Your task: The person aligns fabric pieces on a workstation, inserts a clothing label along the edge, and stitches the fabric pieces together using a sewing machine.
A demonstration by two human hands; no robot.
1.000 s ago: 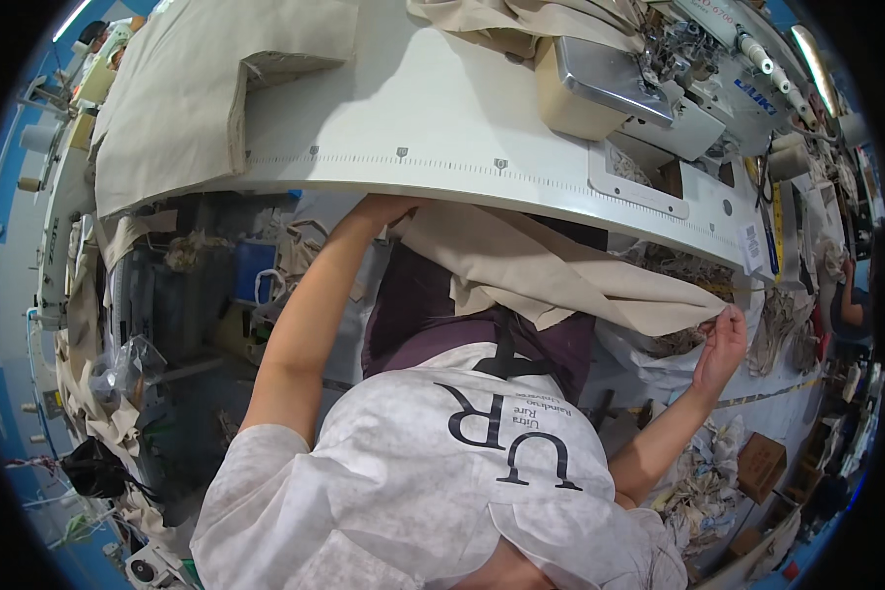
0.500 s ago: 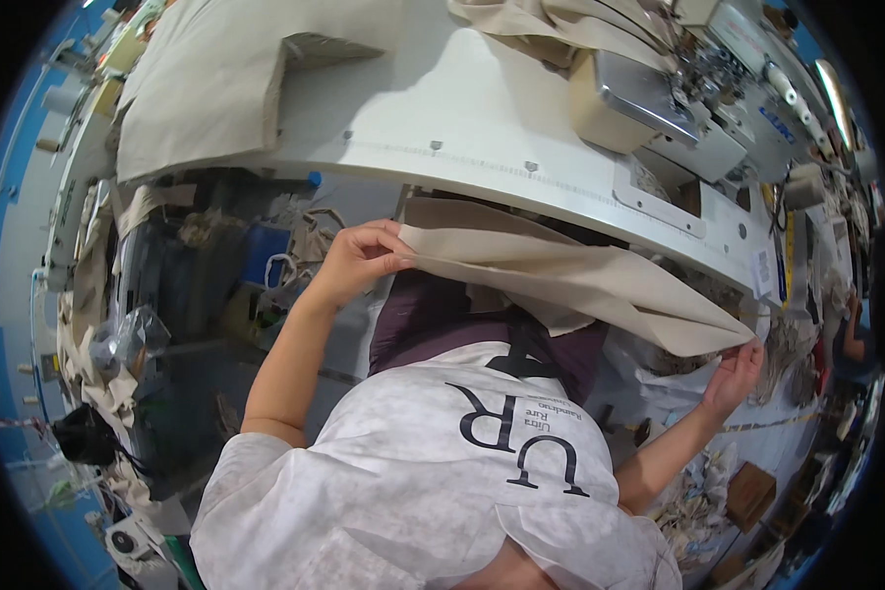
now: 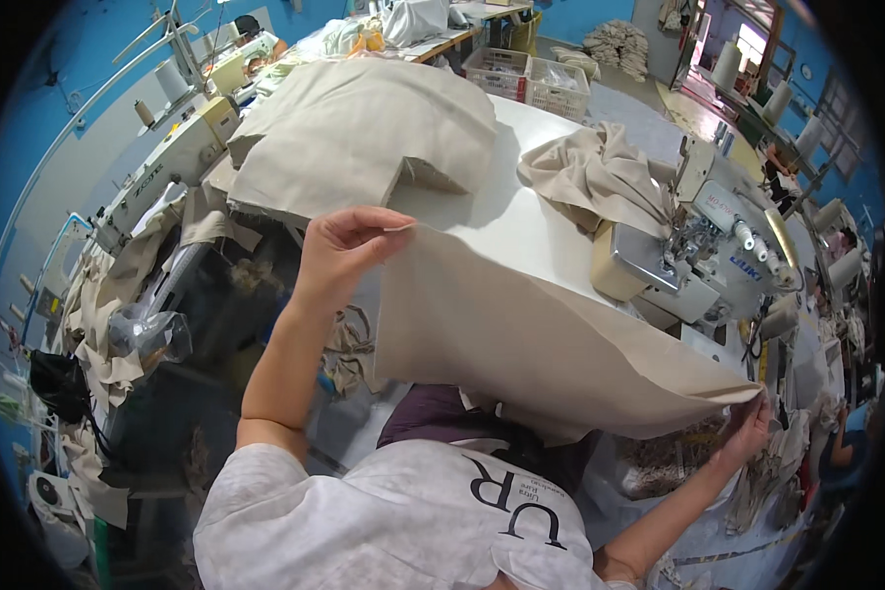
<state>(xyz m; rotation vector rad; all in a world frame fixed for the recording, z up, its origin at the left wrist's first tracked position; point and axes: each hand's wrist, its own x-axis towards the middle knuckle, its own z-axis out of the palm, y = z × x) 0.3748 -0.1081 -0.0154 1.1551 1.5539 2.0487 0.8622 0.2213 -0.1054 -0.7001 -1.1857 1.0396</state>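
Up comes the left hand, higher than half a second ago, pinching one corner of the beige fabric panel; the right hand still grips the far end. The panel, bunched before, now spreads before the lap, overlapping the white table in view. Bare tabletop runs between notched fabric stack and crumpled cloth; the overlock machine blocks the right.

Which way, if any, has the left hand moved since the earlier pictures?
Yes: the left hand has moved up and left in view, relative to the sewing machine.
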